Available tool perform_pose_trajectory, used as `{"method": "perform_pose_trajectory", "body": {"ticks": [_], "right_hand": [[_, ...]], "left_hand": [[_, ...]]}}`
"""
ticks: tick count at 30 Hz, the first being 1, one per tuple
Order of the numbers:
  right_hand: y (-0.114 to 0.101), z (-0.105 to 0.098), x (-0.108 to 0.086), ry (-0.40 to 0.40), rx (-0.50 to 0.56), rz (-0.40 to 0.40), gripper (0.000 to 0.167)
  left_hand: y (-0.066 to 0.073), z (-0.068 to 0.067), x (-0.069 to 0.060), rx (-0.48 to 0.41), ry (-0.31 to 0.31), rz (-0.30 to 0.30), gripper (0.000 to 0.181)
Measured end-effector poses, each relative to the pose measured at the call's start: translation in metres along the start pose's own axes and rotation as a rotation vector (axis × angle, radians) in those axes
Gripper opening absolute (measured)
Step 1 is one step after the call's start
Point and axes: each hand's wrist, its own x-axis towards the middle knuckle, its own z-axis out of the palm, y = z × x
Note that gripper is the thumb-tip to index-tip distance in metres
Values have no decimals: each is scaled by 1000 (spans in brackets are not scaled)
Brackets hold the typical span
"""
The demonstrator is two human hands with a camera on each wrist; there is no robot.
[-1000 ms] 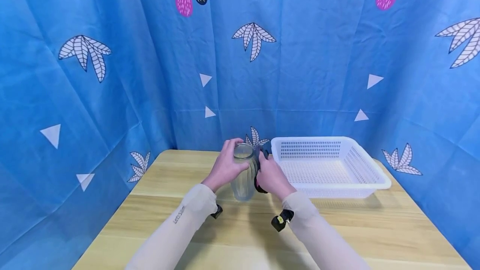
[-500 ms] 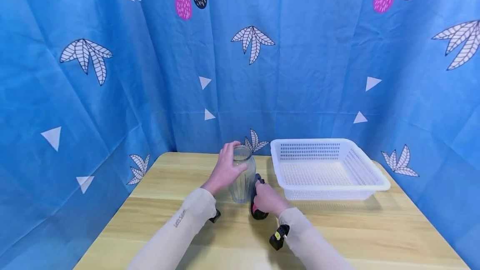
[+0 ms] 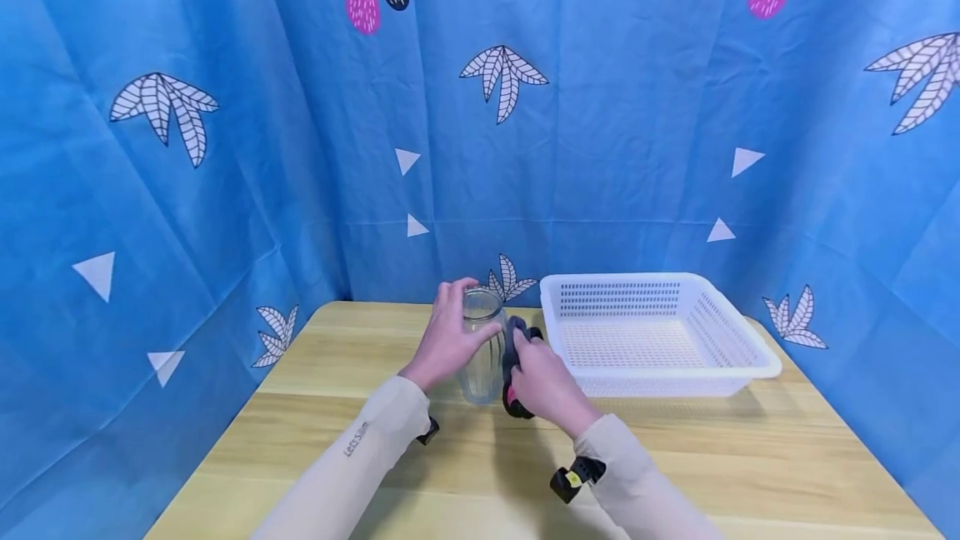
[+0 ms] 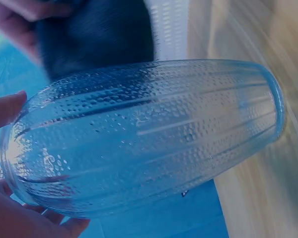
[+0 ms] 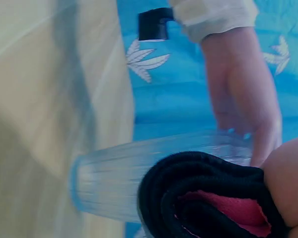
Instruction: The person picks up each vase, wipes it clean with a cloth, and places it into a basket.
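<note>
A clear ribbed glass vase (image 3: 478,375) stands upright on the table, its textured side filling much of the left wrist view. My left hand (image 3: 448,342) grips it near the rim, thumb in front and fingers behind. In my right hand (image 3: 549,380) is a folded dark cloth (image 3: 516,403), whose pink inner layer shows between the folds in the right wrist view. The cloth lies along the vase's right side, seeming to touch it. Part of the cloth is hidden behind the right hand.
A white perforated plastic basket (image 3: 637,340) stands on the wooden table (image 3: 360,348) just right of the right hand. Blue patterned curtains (image 3: 630,140) enclose the table at the back and both sides.
My right hand slid down the vase's side with the cloth toward me, then back up. The left hand keeps its grip on the vase, which stays nearly in place.
</note>
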Motion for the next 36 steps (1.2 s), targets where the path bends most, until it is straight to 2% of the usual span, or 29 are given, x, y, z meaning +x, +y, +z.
{"method": "perform_pose_trajectory", "body": {"ticks": [6,11,16,20,25,32,36], "right_hand": [[-14,-20,10,123,-2,-53,62],[-11,-24,26,132,13,-41,63],[1,-18,44,37,16,10,64],[12,-4,47,-70,65,55,64],[25,19,39,-117,118,86,63],[38,47,24,-242,168,106,65],[40,50,18,-234,140,95,63]], "left_hand": [[1,-1,2,-68,-42,13,71],[1,0,6,-118,-53,-9,72],[-1,0,13,-178,-58,23,74],[-5,-1,11,-189,-75,32,74],[-8,-1,6,-148,-67,37,78],[-8,-2,3,-74,-44,-5,78],[-8,-1,0,-80,-44,-29,78]]}}
